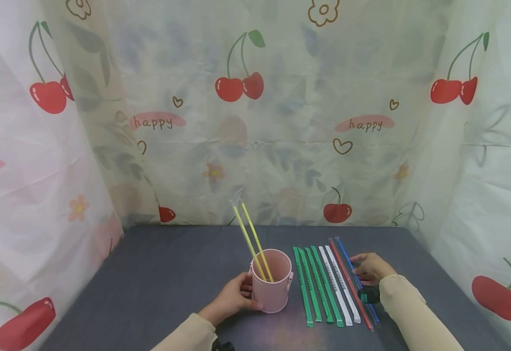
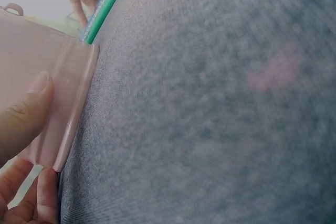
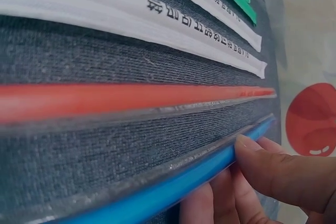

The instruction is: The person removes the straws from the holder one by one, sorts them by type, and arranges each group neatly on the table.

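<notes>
My left hand [image 1: 234, 294] grips a pink bucket [image 1: 270, 296] from its left side, thumb across the front near the base and fingers around behind. Two yellow straws [image 1: 247, 233] lean leftward out of the bucket, at least one in a clear wrapper. Over on the right, my right hand [image 1: 373, 268] pinches a blue straw [image 3: 157, 192] in a clear wrapper, the thumb on top and the fingers beneath. In the right wrist view this straw lies beside a red straw [image 3: 131, 98], also in clear wrapping, with a strip of tablecloth between them.
Left of the red straw lie two white paper-wrapped straws [image 1: 339, 287] with printing, then several green-wrapped straws [image 1: 312, 287], side by side nearest the bucket. A dark cloth covers the table [image 1: 172, 268]. Cherry-printed curtains [image 1: 255, 146] enclose the back and sides.
</notes>
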`<action>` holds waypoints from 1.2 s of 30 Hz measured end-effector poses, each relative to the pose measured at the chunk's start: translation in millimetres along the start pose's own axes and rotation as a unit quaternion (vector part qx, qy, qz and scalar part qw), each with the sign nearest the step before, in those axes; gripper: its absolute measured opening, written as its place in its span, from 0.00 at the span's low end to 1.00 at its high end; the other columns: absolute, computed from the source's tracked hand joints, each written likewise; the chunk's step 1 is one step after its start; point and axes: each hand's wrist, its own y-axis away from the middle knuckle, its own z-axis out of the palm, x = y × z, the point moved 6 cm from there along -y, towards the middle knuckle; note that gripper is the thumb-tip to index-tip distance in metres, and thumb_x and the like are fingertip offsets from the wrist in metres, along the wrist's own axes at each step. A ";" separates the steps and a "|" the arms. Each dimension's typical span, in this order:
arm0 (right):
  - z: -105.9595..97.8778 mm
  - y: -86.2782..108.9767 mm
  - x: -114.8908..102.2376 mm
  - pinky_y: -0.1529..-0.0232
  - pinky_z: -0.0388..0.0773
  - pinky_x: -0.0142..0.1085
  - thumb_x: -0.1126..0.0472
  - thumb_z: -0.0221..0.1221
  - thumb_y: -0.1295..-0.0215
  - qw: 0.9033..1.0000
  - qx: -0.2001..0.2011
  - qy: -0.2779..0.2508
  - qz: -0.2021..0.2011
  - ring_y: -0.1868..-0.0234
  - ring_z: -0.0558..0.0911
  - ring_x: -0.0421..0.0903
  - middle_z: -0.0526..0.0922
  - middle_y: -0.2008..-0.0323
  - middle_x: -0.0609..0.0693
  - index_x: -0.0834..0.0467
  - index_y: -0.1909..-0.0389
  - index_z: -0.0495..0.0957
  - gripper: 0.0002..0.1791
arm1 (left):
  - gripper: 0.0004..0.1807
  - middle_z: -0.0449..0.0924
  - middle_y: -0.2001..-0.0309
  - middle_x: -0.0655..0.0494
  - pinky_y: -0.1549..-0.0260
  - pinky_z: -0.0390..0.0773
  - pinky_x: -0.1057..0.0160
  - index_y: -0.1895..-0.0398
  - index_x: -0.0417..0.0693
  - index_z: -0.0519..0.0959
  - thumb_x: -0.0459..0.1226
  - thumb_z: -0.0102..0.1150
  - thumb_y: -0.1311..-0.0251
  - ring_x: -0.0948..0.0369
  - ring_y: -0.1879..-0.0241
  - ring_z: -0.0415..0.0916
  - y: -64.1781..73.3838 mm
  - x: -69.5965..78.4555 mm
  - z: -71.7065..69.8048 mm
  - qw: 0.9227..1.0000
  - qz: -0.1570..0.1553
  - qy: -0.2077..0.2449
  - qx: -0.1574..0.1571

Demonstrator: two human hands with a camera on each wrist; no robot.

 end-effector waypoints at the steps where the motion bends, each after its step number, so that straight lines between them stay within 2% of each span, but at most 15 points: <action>1: 0.1 0.4 0.0 0.70 0.82 0.40 0.74 0.59 0.40 1.000 0.000 -0.001 -0.001 0.67 0.82 0.50 0.82 0.66 0.60 0.70 0.41 0.70 0.25 | 0.38 0.77 0.51 0.49 0.50 0.78 0.52 0.44 0.39 0.71 0.32 0.79 0.61 0.55 0.51 0.75 0.2 0.5 -0.2 1.000 0.001 0.000 0.000; 19: 0.3 -2.3 1.7 0.72 0.82 0.41 0.73 0.62 0.43 0.999 0.030 0.009 0.008 0.67 0.82 0.51 0.82 0.65 0.62 0.68 0.42 0.72 0.26 | 0.37 0.77 0.51 0.49 0.50 0.78 0.52 0.43 0.40 0.71 0.32 0.79 0.61 0.55 0.52 0.75 0.8 0.5 0.0 1.000 -0.002 0.005 0.000; 28: -2.4 -0.3 0.1 0.74 0.80 0.37 0.71 0.64 0.44 0.999 0.033 0.038 -0.007 0.70 0.79 0.47 0.82 0.70 0.55 0.67 0.43 0.73 0.26 | 0.37 0.77 0.51 0.49 0.51 0.79 0.51 0.43 0.39 0.71 0.30 0.78 0.60 0.54 0.52 0.76 0.7 1.0 0.3 1.000 0.005 0.009 -0.001; 36: -2.9 0.6 0.7 0.76 0.80 0.35 0.71 0.63 0.44 0.999 0.032 0.038 0.000 0.72 0.79 0.45 0.80 0.71 0.55 0.66 0.43 0.73 0.26 | 0.37 0.77 0.51 0.48 0.51 0.78 0.51 0.43 0.38 0.71 0.30 0.77 0.60 0.54 0.52 0.76 0.6 0.9 0.4 1.000 0.010 0.011 0.000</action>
